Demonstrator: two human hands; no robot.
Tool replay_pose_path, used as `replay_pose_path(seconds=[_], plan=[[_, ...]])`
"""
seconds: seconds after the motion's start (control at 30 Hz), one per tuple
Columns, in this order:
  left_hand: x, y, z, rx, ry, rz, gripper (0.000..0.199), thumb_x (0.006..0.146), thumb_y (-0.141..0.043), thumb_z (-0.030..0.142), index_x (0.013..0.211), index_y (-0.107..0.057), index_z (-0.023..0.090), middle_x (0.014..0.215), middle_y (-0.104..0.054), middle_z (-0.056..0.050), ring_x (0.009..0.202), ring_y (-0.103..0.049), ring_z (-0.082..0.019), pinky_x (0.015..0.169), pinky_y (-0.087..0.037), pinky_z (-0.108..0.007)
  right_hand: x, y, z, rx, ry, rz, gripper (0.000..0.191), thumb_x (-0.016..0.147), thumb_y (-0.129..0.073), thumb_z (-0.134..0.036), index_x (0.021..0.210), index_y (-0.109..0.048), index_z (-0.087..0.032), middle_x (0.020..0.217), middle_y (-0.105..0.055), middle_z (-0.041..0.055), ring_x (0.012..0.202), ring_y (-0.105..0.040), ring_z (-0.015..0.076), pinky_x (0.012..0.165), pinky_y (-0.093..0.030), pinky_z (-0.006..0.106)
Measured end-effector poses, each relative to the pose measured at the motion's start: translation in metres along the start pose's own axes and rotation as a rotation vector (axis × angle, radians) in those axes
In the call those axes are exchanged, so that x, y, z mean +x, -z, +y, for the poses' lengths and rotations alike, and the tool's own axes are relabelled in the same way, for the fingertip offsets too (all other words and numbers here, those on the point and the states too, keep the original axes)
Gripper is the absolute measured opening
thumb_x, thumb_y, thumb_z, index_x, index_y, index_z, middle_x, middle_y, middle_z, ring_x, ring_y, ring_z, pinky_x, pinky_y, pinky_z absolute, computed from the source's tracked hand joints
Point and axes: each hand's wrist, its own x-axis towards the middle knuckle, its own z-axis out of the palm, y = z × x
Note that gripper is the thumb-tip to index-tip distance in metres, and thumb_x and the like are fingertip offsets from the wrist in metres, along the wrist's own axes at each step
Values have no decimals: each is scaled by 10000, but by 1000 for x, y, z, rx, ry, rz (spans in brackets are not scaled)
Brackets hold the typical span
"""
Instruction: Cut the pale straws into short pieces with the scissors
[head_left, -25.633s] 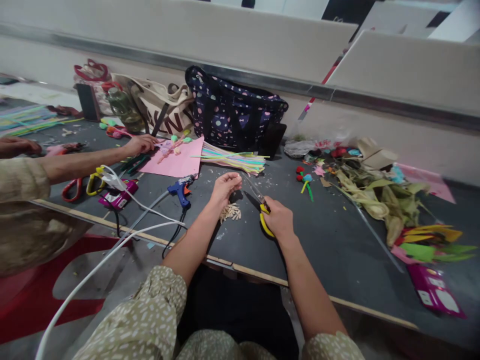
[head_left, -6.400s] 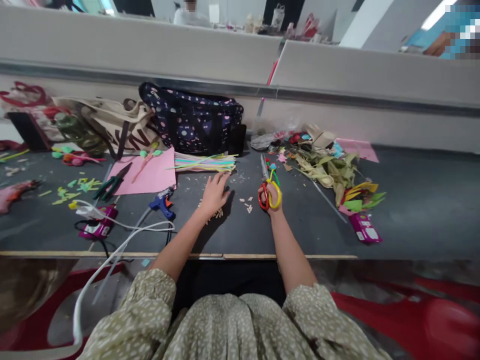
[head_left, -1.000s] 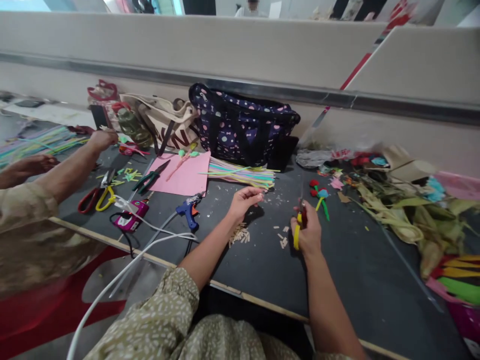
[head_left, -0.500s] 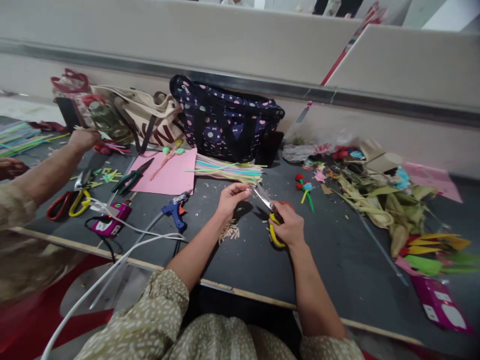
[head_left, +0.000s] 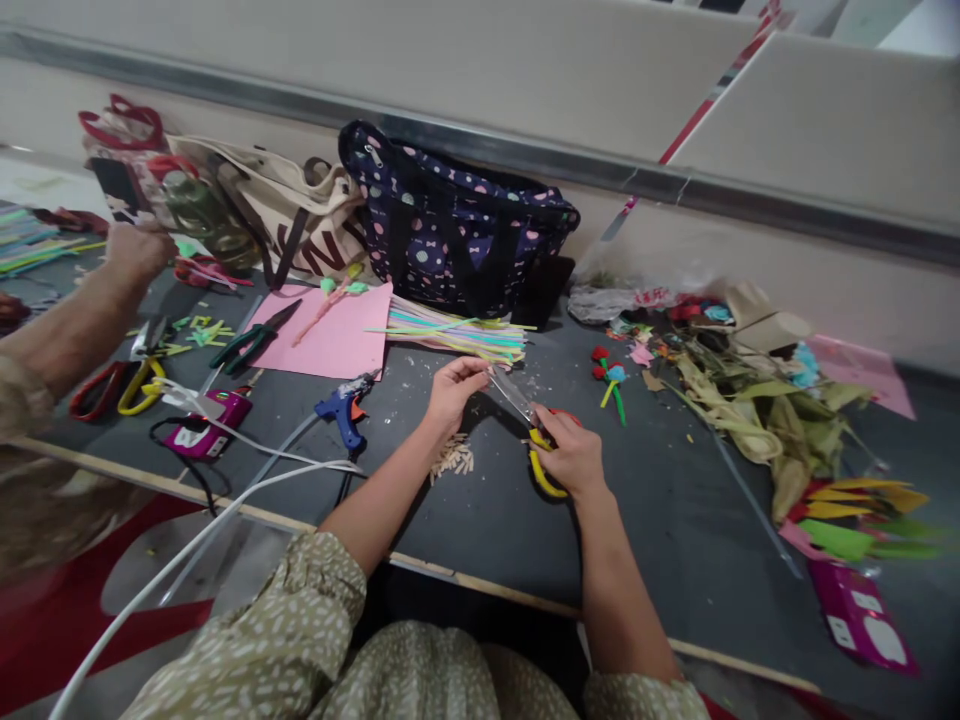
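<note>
Within the right hand, scissors are part-hidden

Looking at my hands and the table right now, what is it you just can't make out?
In the head view:
- Anything pinched in your left hand: too small, and the fingers cover it.
- Part of the handles of the scissors: your right hand covers them.
- A neighbor's hand: cut off by the left edge.
- The full lettering on the beige bag: its strap and the navy bag hide some.

Scissors (red and yellow handled) slant forward-left.
</note>
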Motion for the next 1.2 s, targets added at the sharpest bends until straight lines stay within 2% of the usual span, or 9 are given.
replay_pose_path(seconds=[0.43, 1.2], plan=[[1, 2, -5, -95, 95, 3, 378, 587, -823, 276, 916, -674, 165, 740, -680, -4, 603, -603, -95, 640, -533, -251, 0, -1, 0, -60, -2, -11, 458, 801, -586, -314, 1250, -581, -220, 947, -694, 34, 781, -623, 139, 645, -422, 224], [6, 9, 0, 10, 64, -41, 360, 575, -812, 269, 879, -677, 133, 699, -657, -11, 614, -614, -113, 642, -529, -271, -2, -8, 4, 4, -8, -48, 454, 801, -569, -288, 1249, -582, -221, 924, -690, 40, 781, -624, 145, 674, -451, 222]])
